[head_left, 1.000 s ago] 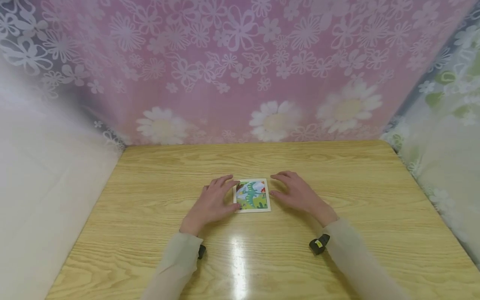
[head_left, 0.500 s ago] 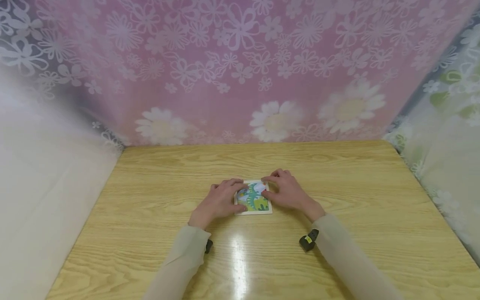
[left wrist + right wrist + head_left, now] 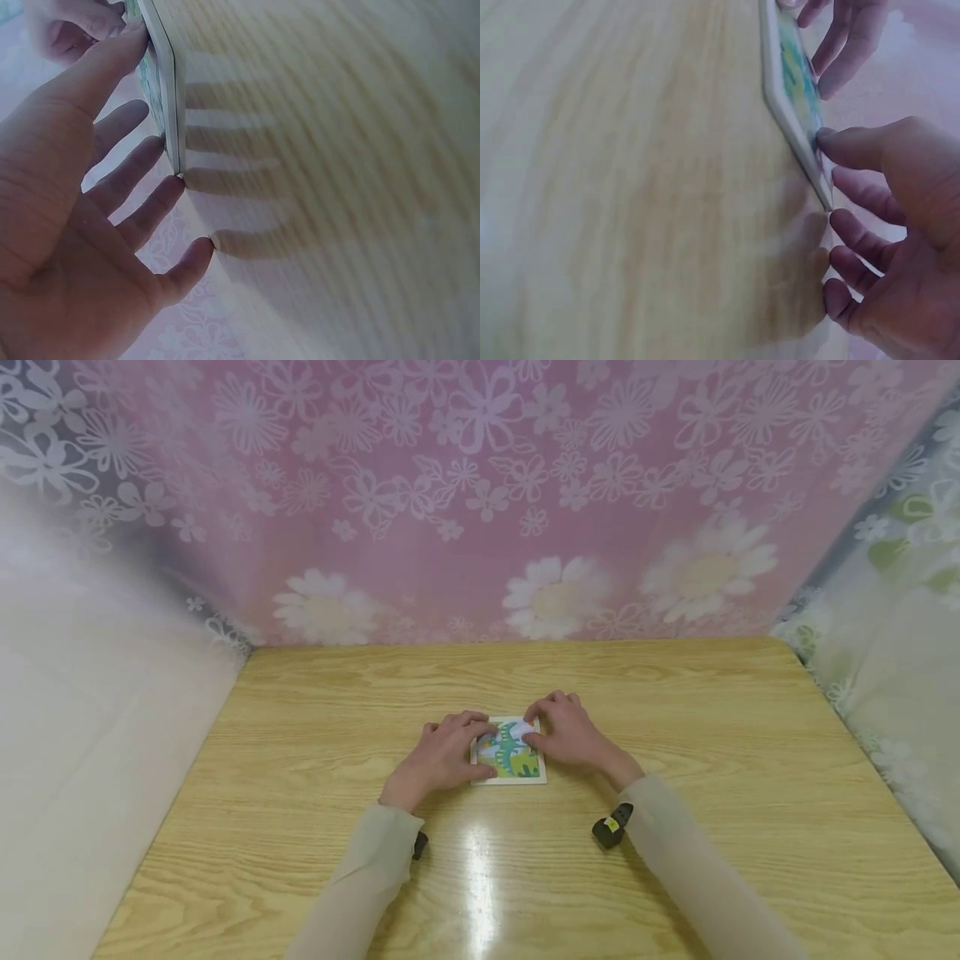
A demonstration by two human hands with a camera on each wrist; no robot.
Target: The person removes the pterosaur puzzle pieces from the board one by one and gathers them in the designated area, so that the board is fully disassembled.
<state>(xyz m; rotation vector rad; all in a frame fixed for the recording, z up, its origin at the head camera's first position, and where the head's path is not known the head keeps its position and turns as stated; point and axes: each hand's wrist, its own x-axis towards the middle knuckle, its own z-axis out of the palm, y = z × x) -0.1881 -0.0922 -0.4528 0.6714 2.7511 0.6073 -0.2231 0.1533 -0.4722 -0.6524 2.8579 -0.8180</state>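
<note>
on my head view i observe: picture board [image 3: 510,752], teal and green, edged white; table [image 3: 675,710], yellow wood grain; backdrop [image 3: 465,556], pink with white flowers; sleeves [image 3: 697,860], beige.

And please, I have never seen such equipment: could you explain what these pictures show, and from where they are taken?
There is no machine, only a person's bare left hand and right hand. The wide pictures come from a camera worn on the head; the two close ones come from a camera on each wrist, facing that hand's work.

On the yellowish wood-grain table lies a flat, square, green-and-blue picture board with a white border. The left hand touches its left side; the right hand touches it near the far right corner. Whether the right fingers pinch anything, I cannot tell.
</note>
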